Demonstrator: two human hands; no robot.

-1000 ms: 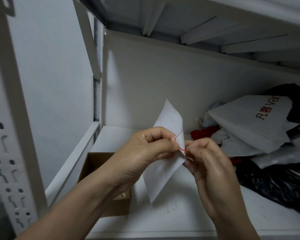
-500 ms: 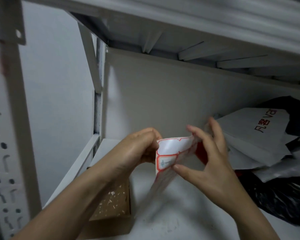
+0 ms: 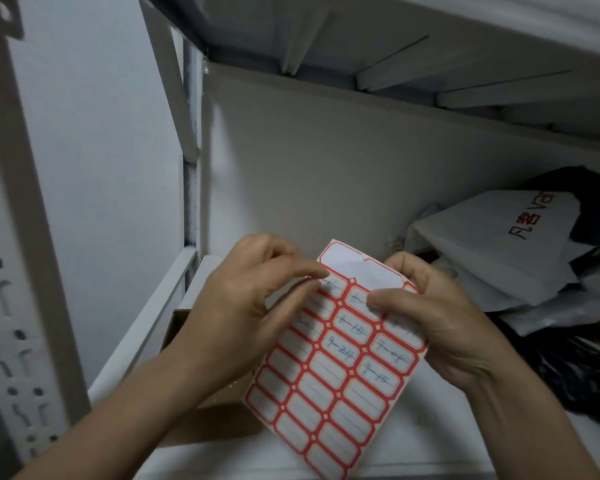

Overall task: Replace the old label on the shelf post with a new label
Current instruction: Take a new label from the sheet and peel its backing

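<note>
A sheet of red-bordered labels (image 3: 340,372) faces me in front of the shelf, several of its labels bearing blue handwriting. My left hand (image 3: 246,303) holds its upper left edge, index finger and thumb pinching at a label in the top written row. My right hand (image 3: 430,320) grips the sheet's right edge, thumb pressed on its face. The top row of the sheet is bare backing. The perforated white shelf post (image 3: 18,271) stands at the far left, blurred; I see no label on it.
A brown cardboard box (image 3: 201,420) sits on the white shelf board (image 3: 430,438) under my left forearm. White and black bags (image 3: 492,251) pile up at the right. The upper shelf (image 3: 395,36) hangs close overhead, and a rear post (image 3: 191,188) stands behind.
The sheet was edge-on and folded between my hands; now it is turned flat with its printed face toward me. My right hand shifted to the right edge, my left to the top row.
</note>
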